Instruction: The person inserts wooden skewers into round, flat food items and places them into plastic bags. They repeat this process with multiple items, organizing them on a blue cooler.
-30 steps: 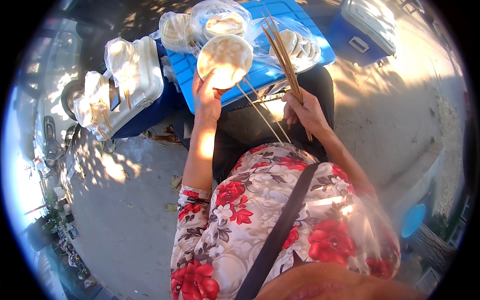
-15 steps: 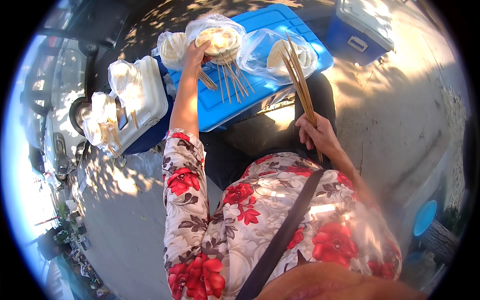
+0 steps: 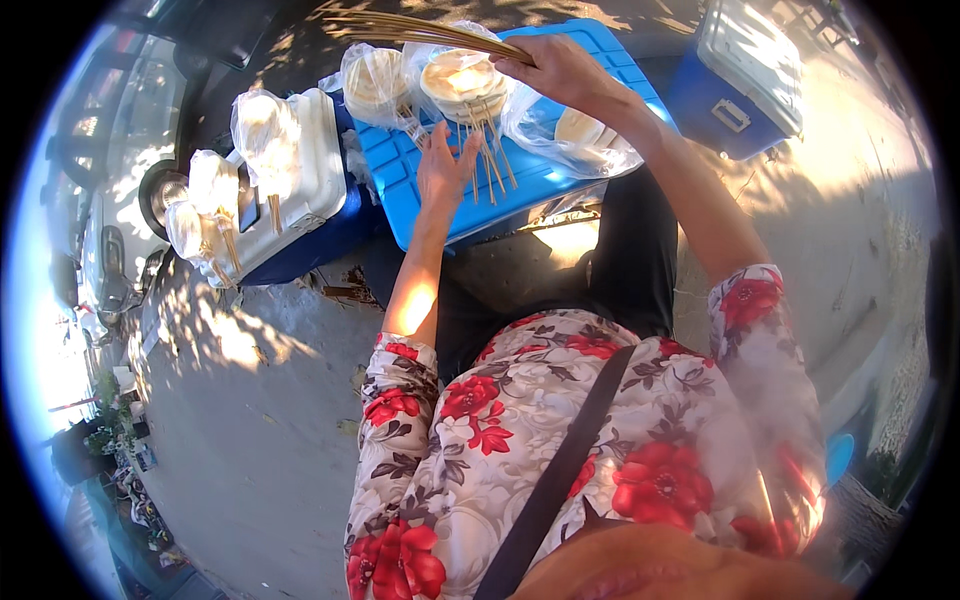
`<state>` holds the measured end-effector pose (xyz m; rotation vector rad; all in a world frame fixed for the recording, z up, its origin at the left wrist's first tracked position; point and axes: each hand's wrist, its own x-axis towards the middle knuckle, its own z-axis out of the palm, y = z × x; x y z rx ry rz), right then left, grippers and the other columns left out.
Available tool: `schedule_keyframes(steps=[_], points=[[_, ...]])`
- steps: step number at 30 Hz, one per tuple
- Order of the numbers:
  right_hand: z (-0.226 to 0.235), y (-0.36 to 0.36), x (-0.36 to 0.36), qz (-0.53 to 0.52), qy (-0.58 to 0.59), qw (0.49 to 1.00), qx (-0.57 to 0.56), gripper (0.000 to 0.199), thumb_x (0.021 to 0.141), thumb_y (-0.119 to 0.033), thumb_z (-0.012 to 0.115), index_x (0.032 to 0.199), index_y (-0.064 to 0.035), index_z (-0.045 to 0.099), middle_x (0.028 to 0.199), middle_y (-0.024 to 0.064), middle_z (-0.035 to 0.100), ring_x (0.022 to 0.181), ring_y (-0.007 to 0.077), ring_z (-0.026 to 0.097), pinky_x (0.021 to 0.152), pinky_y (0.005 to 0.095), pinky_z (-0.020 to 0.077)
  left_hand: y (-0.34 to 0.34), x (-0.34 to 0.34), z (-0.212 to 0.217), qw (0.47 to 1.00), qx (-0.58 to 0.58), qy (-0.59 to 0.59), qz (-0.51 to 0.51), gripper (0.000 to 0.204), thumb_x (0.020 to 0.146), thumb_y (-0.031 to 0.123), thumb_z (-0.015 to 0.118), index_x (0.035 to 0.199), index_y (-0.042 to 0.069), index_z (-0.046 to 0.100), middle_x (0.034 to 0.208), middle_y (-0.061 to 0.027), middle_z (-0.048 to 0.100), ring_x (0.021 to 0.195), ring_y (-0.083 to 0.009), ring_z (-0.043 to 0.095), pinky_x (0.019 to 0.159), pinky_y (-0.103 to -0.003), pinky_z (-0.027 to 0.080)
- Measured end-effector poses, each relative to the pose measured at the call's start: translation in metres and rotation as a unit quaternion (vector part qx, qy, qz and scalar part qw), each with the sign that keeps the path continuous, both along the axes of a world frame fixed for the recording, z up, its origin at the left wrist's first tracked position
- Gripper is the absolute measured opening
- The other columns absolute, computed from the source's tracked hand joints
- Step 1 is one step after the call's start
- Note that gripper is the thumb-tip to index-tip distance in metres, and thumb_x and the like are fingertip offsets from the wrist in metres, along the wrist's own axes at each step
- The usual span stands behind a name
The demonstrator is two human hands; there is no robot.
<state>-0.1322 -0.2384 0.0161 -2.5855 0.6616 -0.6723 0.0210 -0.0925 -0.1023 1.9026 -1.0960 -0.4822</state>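
Observation:
My right hand [image 3: 552,68] grips a bundle of thin bamboo skewers [image 3: 410,28], held level above clear bags of round flat white wafers [image 3: 458,82]. The bags sit on the lid of a blue cooler [image 3: 520,180] in front of me. With its fingers spread, my left hand [image 3: 445,165] rests flat on that lid next to several loose skewers [image 3: 490,160] and holds nothing. Another bag of wafers [image 3: 372,78] lies to the left, and one more bag [image 3: 580,130] lies under my right wrist.
A white-lidded blue cooler [image 3: 300,190] at left carries bagged wafers with sticks [image 3: 215,200]. Another blue cooler with a white lid [image 3: 745,75] stands at the upper right. A parked car [image 3: 130,190] is at far left. Sun-dappled concrete ground [image 3: 250,400] surrounds me.
My right hand has swung the skewer bundle up and left, from upright to level over the bags. My left hand has come back from the wafer bag onto the cooler lid.

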Motion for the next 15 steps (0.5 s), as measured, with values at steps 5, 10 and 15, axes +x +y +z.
schedule_keyframes(steps=[5,10,15], points=[[-0.044,-0.044,0.073,0.045,0.044,0.991,-0.115,0.035,0.08,-0.032,0.062,0.103,-0.0053,0.062,0.078,0.0141,0.064,0.074,0.0321,0.063,0.067,0.0428,0.0483,-0.024,-0.033,0.0,0.989,0.047,-0.138,-0.027,0.08,0.075,0.046,0.067,0.128,-0.004,0.034,0.129,-0.0252,0.04,0.111,-0.0403,0.049,0.087,-0.048,0.044],[-0.042,-0.05,0.074,-0.003,0.195,0.98,-0.034,0.028,0.077,-0.027,0.06,0.094,-0.0057,0.064,0.074,0.0142,0.063,0.075,0.0326,0.062,0.068,0.0433,0.0482,-0.029,-0.036,-0.011,0.988,0.022,-0.143,-0.048,0.079,0.075,0.037,0.067,0.133,0.001,0.028,0.133,-0.0265,0.034,0.111,-0.0415,0.049,0.083,-0.047,0.047],[-0.012,-0.029,0.037,0.045,0.151,0.986,-0.052,0.031,0.08,-0.032,0.059,0.089,-0.0032,0.065,0.066,0.0145,0.06,0.063,0.0305,0.058,0.061,0.0414,0.0442,-0.028,-0.033,-0.037,0.984,-0.081,-0.154,-0.023,0.086,0.076,0.038,0.066,0.14,0.002,0.02,0.134,-0.0278,0.033,0.108,-0.0416,0.051,0.081,-0.048,0.048]])
